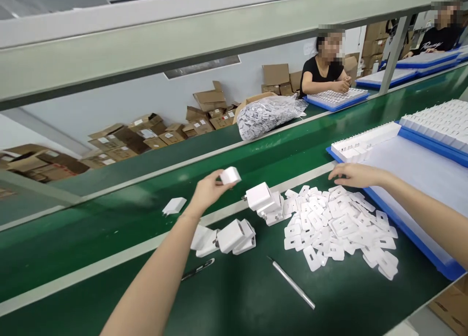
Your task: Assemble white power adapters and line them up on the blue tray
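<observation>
My left hand (209, 193) is closed on a white charger block (230, 175), held above the green conveyor belt between thumb and fingers. My right hand (349, 174) hovers over the far side of a heap of flat white plates with slots (340, 224), beside the tray; its fingers are bent but apart, and I see nothing in them. Between the hands stands a small stack of white charger blocks (260, 196). More charger blocks (231, 236) lie in a cluster nearer to me, beside my left forearm. One single charger block (174, 206) rests on the belt at left.
A silver craft knife (292, 283) and a black tool (198, 269) lie on the near green surface. At right is a blue-edged tray (402, 228) with one row of white pieces (351, 148). Across the belt, a person (323, 72) sits by a bag of white parts (268, 115).
</observation>
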Tool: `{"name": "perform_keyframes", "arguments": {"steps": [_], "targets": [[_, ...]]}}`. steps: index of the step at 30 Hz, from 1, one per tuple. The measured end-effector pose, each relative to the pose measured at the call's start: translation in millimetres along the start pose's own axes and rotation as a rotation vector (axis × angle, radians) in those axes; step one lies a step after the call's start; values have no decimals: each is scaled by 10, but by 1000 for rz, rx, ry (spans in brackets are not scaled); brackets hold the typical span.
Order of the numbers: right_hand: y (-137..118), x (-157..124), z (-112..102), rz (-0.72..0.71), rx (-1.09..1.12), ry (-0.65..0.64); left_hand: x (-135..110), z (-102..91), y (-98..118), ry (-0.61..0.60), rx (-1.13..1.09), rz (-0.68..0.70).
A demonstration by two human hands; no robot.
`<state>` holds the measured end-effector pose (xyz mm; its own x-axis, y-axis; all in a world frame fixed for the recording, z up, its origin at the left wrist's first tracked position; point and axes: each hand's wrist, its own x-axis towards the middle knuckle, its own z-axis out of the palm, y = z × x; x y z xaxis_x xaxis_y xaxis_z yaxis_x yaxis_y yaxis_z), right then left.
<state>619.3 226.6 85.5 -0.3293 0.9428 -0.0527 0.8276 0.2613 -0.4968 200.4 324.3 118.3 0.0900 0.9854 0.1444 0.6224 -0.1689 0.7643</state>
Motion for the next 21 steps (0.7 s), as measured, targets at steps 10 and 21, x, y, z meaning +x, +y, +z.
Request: {"name": "perform_keyframes", "arguments": {"steps": [10, 21], "targets": [[-488, 302, 413, 101, -205, -157, -1622, -414, -202, 168, -989, -305], [-697, 176, 601, 77, -195, -42, -2716, 386, -49, 121, -593, 304]]}}
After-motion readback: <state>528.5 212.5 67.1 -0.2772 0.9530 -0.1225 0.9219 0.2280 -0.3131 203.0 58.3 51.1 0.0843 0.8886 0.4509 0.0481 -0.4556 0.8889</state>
